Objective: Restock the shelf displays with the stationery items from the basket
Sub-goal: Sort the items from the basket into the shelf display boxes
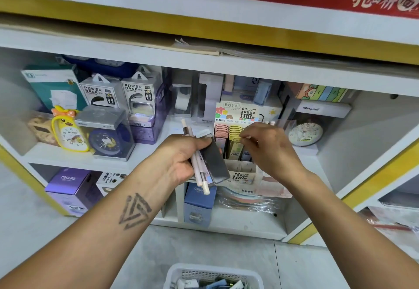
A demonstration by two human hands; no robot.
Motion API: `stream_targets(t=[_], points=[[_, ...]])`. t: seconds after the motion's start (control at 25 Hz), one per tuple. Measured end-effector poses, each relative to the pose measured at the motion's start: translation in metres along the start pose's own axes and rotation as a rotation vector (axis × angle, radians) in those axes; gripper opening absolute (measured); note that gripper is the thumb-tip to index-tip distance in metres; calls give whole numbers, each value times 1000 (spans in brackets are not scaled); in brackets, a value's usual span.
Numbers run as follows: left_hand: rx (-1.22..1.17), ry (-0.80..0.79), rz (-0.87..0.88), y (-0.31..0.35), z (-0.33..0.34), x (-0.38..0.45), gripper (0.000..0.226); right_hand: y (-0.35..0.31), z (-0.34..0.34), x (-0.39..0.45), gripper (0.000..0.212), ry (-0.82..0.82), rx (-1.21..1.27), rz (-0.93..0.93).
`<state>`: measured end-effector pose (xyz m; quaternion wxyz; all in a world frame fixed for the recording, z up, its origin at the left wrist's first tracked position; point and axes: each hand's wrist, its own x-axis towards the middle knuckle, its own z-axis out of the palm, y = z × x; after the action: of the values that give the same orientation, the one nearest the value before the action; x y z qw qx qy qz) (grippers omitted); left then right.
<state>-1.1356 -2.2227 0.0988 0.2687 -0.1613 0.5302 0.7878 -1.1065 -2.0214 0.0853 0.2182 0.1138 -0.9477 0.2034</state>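
Observation:
My left hand [181,157] grips a bundle in front of the shelf: two or three white pens [199,170] and a flat dark case [214,159] with a light cap. My right hand [269,145] reaches into the pencil-lead display box [240,170] and pinches a small yellow lead case [237,140] at the top of its row. Pink, yellow and blue lead cases fill the box in rows. The white basket [213,276] sits on the floor below me, with several stationery items inside.
Left of the display stand a yellow duck clock [70,130], a boxed blue clock [106,136] and power bank boxes [138,98]. A round clock [305,133] stands to the right. Purple and blue boxes [199,204] fill the lower shelf. The floor is grey.

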Motion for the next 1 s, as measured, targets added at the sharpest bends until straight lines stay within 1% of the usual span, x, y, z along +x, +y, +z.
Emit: stream_targets(t=[0.08,0.12,0.16,0.2,0.28,0.32,0.44,0.52,0.56,0.64,0.72,0.76,0.84,0.92,1.0], points=[[5,-22,2,-2,0,0,8,-3,1,1,17,-32,-72,-30],[9,-36,5,-3,1,-1,8,-6,0,2,18,-16,-46,-8],[13,-45,12,-4,3,-1,8,-9,-2,3,17,-5,44,52],[18,-46,24,-4,4,-1,8,-14,-4,4,15,-21,194,146],[30,-67,49,-6,7,-2,13,-23,-6,5,14,-141,583,343],[32,-104,52,-7,9,-3,16,-26,-6,5,17,-189,715,401],[12,-229,17,-11,15,-6,31,-25,-10,1,24,-268,977,468],[-52,-289,-18,-11,17,-5,31,-18,-17,0,28,-313,1188,468],[-81,-327,-37,-11,19,-5,26,-14,-21,-1,29,-331,1252,430],[-121,-382,-78,-12,22,-5,15,-9,-28,-3,28,-345,1294,337],[-118,-386,-114,-13,25,-5,15,-6,-30,-4,26,-309,1259,308],[-99,-372,-128,-14,26,-6,19,-5,-32,-4,24,-259,1217,314],[-46,-294,-153,-14,26,-5,28,-2,-37,-3,22,-83,1127,345],[-10,-187,-166,-13,23,-1,25,5,-46,1,20,104,1032,368],[1,-132,-177,-12,18,2,23,12,-50,3,15,187,837,353]])
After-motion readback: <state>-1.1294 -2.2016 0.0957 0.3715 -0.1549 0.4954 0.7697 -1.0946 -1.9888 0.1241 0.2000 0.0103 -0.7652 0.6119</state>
